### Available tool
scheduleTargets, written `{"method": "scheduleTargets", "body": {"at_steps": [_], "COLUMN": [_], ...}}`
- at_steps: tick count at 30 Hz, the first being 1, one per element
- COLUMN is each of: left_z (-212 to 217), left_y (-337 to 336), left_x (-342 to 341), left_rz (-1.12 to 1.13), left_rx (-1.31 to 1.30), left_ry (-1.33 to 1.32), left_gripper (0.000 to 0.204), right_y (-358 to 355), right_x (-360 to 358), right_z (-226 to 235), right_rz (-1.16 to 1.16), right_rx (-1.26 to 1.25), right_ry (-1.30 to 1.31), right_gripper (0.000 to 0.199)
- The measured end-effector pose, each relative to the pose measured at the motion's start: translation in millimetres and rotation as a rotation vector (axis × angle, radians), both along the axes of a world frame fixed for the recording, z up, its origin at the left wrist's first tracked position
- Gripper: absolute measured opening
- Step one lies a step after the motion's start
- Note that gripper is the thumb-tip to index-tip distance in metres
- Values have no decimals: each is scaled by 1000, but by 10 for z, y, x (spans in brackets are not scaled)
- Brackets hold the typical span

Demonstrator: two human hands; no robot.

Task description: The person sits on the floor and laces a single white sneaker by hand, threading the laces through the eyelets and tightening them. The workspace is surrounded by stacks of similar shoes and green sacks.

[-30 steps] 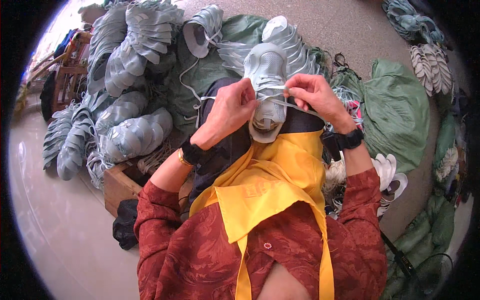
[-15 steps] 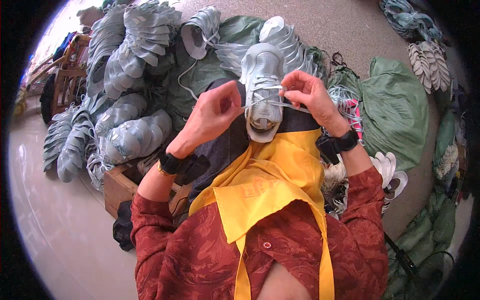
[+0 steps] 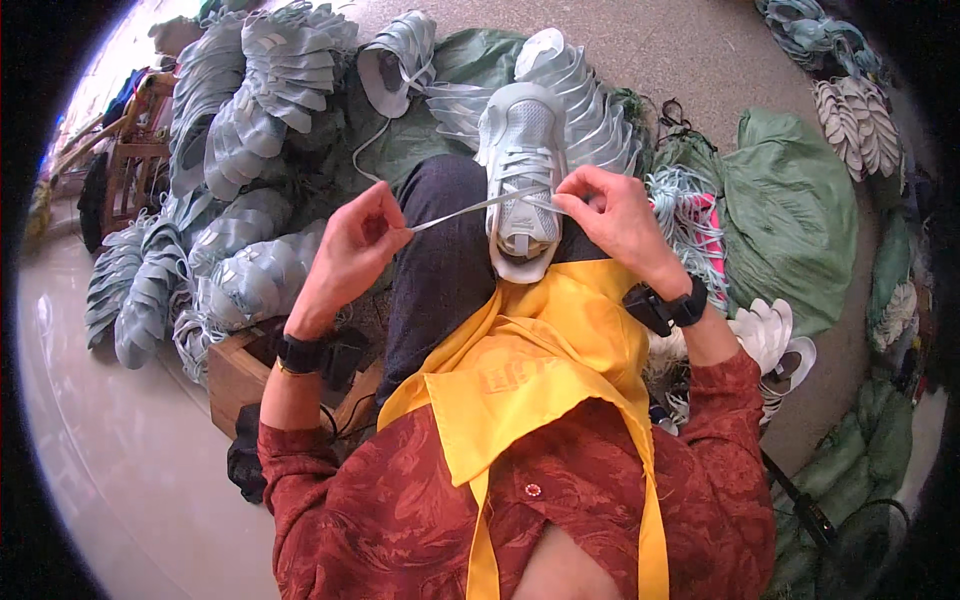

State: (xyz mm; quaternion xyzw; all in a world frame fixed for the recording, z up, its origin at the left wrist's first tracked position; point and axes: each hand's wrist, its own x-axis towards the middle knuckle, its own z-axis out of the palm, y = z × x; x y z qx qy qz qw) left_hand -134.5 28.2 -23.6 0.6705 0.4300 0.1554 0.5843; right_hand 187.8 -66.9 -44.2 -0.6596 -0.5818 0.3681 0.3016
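Observation:
Across my knees rests a pale grey-blue sneaker upper (image 3: 520, 130), its toe pointing away from me and its heel opening near my yellow apron (image 3: 540, 335). A thin pale shoelace (image 3: 455, 217) runs taut from the upper's lacing out to the left, where my left hand (image 3: 355, 245) pinches it between thumb and fingers. At the upper's right side, my right hand (image 3: 622, 222) is closed in a pinch on the lace by the lacing. Crossed laces show over the tongue.
Stacks of nested pale uppers (image 3: 285, 75) lie at the far left, with another stack (image 3: 575, 85) beyond the shoe. One loose upper (image 3: 385, 75) lies between them. Green sacks (image 3: 790, 215) and a bundle of laces (image 3: 680, 205) sit at right. A wooden box (image 3: 237, 378) stands by my left forearm.
My left hand has moved left and slightly down, drawing a length of lace out from the upper. My right hand has shifted slightly left and down, staying beside the lacing.

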Motion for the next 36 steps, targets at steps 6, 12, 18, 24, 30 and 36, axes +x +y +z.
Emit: {"method": "scheduleTargets", "body": {"at_steps": [6, 12, 18, 24, 30, 36], "left_z": [-12, 118, 201, 239, -340, -171], "left_y": [-65, 43, 452, 1009, 1314, 787], "left_x": [120, 186, 250, 715, 1291, 1340], "left_rz": [-113, -227, -187, -239, -203, -388], "left_rx": [189, 365, 434, 730, 1140, 590], "left_ry": [104, 203, 170, 26, -69, -114], "left_gripper": [10, 11, 10, 13, 21, 16], "right_y": [-85, -119, -108, -127, -136, -209], "right_x": [21, 18, 13, 15, 52, 204], "right_z": [-16, -3, 36, 45, 279, 627], "right_rz": [-21, -54, -9, 65, 34, -120], "right_rx": [-9, -31, -84, -145, -229, -252], "right_ry": [36, 27, 20, 61, 267, 367], "right_gripper": [14, 14, 16, 16, 15, 8]}}
